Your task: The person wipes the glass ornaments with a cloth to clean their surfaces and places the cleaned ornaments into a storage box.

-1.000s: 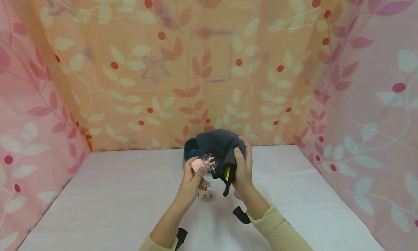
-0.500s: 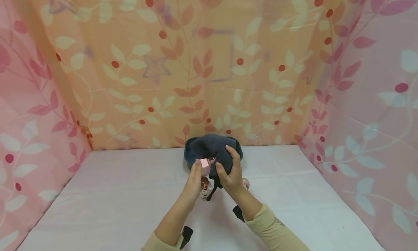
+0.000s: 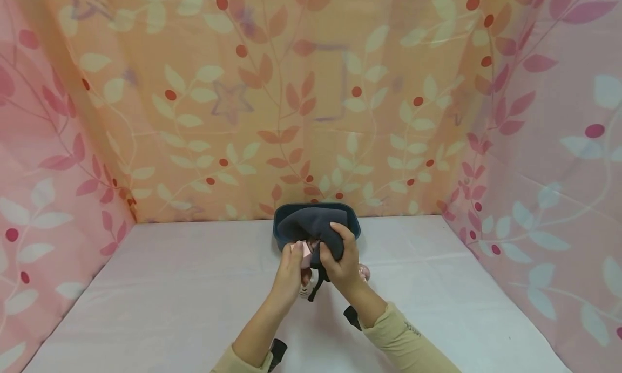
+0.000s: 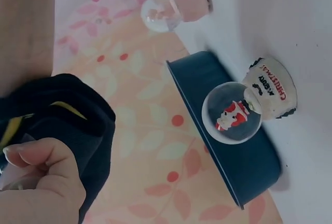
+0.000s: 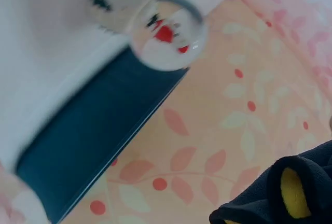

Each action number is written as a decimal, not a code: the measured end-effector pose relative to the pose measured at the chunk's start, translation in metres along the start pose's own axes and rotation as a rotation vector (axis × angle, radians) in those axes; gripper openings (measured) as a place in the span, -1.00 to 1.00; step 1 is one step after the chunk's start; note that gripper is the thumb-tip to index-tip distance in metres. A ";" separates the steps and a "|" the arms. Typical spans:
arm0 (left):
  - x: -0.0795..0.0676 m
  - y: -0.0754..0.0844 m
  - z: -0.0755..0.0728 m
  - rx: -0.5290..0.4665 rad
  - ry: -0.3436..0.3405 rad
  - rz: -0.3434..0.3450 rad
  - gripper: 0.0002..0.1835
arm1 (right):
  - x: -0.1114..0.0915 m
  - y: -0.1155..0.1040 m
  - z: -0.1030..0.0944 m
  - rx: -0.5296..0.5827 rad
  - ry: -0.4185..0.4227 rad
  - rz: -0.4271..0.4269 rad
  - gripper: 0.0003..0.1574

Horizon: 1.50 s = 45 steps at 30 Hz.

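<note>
A snow globe (image 5: pixel 149 23) fronts a blue tub (image 5: pixel 93 130) — dark cloth (image 5: pixel 262 189) lower right.

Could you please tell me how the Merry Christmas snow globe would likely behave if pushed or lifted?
The Merry Christmas snow globe would probably slide before rolling, since it stands on its white base. Pushed high, it might tip, as the clear ball sits on top. That ball looks smooth and glassy, so perhaps slippery and fragile.
</note>
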State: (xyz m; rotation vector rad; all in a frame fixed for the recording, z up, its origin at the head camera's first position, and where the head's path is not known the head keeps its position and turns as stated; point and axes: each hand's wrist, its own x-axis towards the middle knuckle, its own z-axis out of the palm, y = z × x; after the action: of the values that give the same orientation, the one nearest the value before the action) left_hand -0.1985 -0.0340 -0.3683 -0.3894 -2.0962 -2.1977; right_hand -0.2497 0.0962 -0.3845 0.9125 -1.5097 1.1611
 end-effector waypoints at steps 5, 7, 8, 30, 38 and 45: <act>-0.001 -0.003 -0.002 -0.022 -0.027 0.021 -0.65 | 0.002 -0.010 0.000 0.087 0.047 0.277 -0.52; -0.002 -0.004 -0.003 -0.032 -0.036 0.020 -0.64 | 0.004 -0.013 0.000 0.136 0.072 0.401 -0.49; -0.002 -0.005 -0.004 -0.033 -0.041 0.021 -0.63 | 0.005 -0.014 0.000 0.168 0.093 0.456 -0.48; -0.004 -0.012 -0.005 0.041 0.035 0.120 -0.55 | 0.018 -0.024 -0.013 0.098 -0.173 0.298 -0.46; -0.004 -0.010 0.001 -0.044 0.095 0.007 -0.35 | 0.004 -0.012 0.001 -0.002 -0.165 0.128 -0.46; -0.003 0.006 -0.004 -0.108 0.033 -0.217 -0.22 | 0.007 -0.010 0.002 -0.033 -0.142 -0.119 -0.55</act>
State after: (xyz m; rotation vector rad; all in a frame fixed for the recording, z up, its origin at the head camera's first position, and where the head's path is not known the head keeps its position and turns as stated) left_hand -0.1946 -0.0390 -0.3635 -0.1360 -2.0980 -2.4241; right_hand -0.2430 0.0915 -0.3752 1.0660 -1.5605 1.0003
